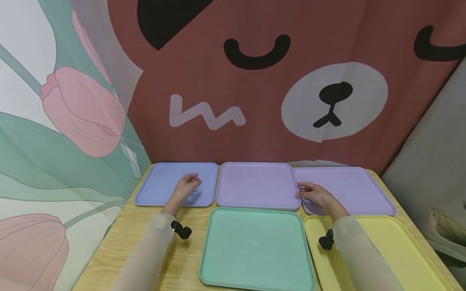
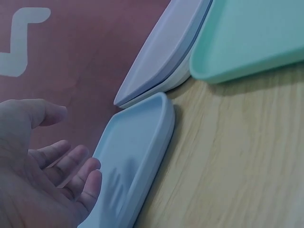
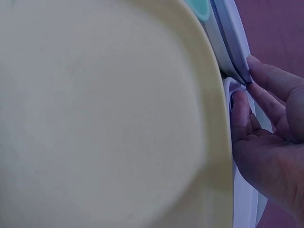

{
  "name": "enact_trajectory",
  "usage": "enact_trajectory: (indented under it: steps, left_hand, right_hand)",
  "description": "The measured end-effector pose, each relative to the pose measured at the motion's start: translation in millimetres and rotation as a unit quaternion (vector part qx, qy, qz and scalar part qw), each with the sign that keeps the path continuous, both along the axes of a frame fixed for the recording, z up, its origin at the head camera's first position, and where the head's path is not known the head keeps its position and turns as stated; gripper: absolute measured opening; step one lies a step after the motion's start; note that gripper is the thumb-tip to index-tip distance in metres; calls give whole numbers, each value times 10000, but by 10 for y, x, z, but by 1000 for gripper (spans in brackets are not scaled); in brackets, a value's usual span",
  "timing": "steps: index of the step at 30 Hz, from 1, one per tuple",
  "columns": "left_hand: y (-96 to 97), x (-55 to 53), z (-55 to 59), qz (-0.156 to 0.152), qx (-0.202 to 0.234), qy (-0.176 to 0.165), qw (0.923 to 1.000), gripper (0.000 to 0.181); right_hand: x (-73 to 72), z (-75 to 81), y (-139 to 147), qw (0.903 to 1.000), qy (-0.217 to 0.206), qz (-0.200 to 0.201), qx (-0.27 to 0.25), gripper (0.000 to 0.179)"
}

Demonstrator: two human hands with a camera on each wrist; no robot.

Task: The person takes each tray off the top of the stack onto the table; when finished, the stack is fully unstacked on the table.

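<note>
My left hand (image 1: 186,186) hovers over the blue tray (image 1: 156,190) at the back left, fingers loosely bent and holding nothing. In the left wrist view the palm and fingers (image 2: 71,171) show beside that tray, with a hand-shaped shadow on its surface. My right hand (image 1: 318,195) is at the right edge of the middle purple tray (image 1: 256,186), over the left part of the right purple tray (image 1: 349,190). In the right wrist view its fingertips (image 3: 255,66) touch the corner of the middle tray, which lies stacked on a pale tray (image 3: 218,47).
A green tray (image 1: 256,250) lies in front of the middle purple one, with a yellow tray (image 1: 386,246) to its right under my right forearm. All rest on a wooden table (image 1: 113,250). A brown bear-print curtain (image 1: 255,141) hangs right behind the back row.
</note>
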State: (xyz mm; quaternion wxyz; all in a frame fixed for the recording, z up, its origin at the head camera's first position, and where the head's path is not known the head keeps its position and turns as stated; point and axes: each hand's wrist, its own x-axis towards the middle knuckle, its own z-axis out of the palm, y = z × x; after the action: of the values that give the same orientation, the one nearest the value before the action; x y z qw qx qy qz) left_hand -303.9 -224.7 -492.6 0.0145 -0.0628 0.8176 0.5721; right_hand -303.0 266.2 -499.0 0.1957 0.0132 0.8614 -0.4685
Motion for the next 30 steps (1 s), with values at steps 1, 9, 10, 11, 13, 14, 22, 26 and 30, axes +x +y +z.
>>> enact_trajectory:
  steps: [1, 9, 10, 11, 13, 14, 22, 26, 30]
  left_hand:
    - [15, -1, -6, 5, -10, -8, 10000, 50]
    - [174, -14, -31, -107, -43, 36, 9999, 50]
    - [195, -13, -31, -119, -18, 39, 9999, 50]
    - [215, -18, -36, -127, 14, 53, 9999, 50]
    - [255, -18, -40, -118, 78, 57, 9999, 50]
    - [273, -19, -46, -113, 86, 54, 9999, 50]
    - [398, -51, -97, -133, -52, 67, 9999, 46]
    - [446, -55, -113, -141, -153, 104, 9997, 44]
    - [479, -73, -158, -183, -249, 248, 9992, 44]
  right_hand:
    - [1, -2, -2, 10000, 5, -1, -2, 71]
    - [1, -12, 0, 10000, -32, -60, -45, 72]
    - [1, -12, 1, 10000, -36, -65, -40, 72]
    - [2, -13, 0, 10000, -43, -73, -38, 72]
    - [3, -14, -1, 9999, -53, -86, -17, 72]
    - [2, -17, 1, 10000, -29, -67, -32, 72]
    - [6, -10, 0, 9999, 64, -25, -123, 71]
    - [1, -13, 3, 9999, 37, -34, -103, 71]
    - [-1, -20, 7, 9999, -5, -85, -84, 71]
